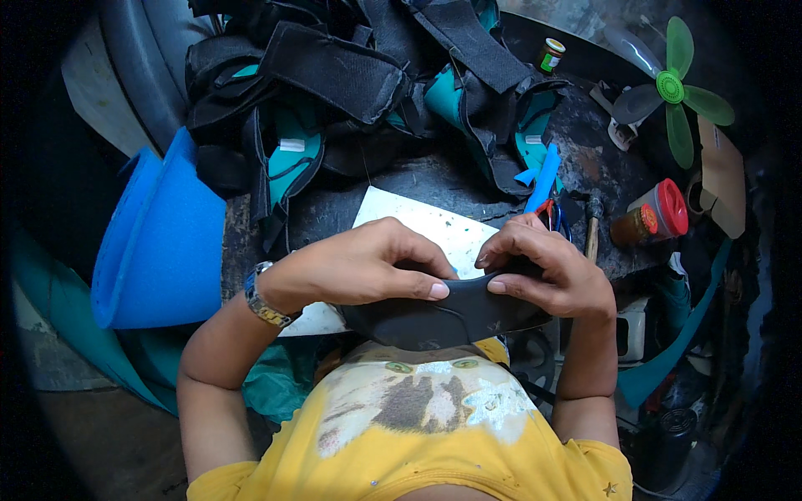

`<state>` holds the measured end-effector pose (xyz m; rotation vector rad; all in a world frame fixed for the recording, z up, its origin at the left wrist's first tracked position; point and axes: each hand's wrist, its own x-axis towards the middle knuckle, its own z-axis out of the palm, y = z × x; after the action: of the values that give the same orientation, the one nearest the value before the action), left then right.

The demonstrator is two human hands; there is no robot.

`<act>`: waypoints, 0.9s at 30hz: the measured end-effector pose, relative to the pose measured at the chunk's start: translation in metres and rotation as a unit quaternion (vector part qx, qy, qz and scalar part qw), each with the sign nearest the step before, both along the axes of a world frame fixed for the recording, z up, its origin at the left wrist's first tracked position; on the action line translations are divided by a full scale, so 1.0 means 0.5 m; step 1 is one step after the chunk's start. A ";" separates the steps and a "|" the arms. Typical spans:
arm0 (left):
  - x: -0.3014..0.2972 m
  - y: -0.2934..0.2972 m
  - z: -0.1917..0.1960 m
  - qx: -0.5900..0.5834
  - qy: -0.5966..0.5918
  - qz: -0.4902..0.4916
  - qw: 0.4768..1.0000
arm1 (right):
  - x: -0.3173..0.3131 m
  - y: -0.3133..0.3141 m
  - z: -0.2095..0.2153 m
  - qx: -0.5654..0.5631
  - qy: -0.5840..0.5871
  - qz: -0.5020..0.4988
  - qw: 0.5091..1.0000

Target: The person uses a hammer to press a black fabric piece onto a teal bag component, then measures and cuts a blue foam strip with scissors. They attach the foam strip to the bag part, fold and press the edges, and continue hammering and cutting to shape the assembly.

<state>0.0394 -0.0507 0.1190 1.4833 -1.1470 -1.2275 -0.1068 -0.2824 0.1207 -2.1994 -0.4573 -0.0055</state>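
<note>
Your thumbs meet nail to nail on the top face of a black pad (443, 317), a curved, smooth piece with faint stitched lines, held just above your yellow shirt (434, 451). Your left hand (359, 267) curls its fingers over the pad's far edge and pinches it against the thumb; your right hand (543, 271) does the same on the other end, fingers pressed together. A metal wristwatch (263, 294) sits on your left wrist. Under your hands lies a white sheet (418, 221) flecked with green, on a dark, scuffed worktable (434, 179). Beyond it is a heap of black and teal padded straps (351, 83) with mesh faces. To your left stands a roll of blue foam (159, 242). To your right: a small orange jar with a red lid (656, 215), a hammer (591, 225), a green-lidded jar (550, 55) farther back, and a green plastic fan (672, 88).
</note>
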 end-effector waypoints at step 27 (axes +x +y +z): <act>-0.061 -0.053 -0.027 -0.044 -0.102 0.046 0.993 | -0.036 0.008 -0.008 0.109 0.035 -0.083 0.990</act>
<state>0.0088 -0.0774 0.1054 1.6041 -1.2365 -0.9668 -0.1250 -0.2786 0.1169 -2.0085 -0.2220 -0.0654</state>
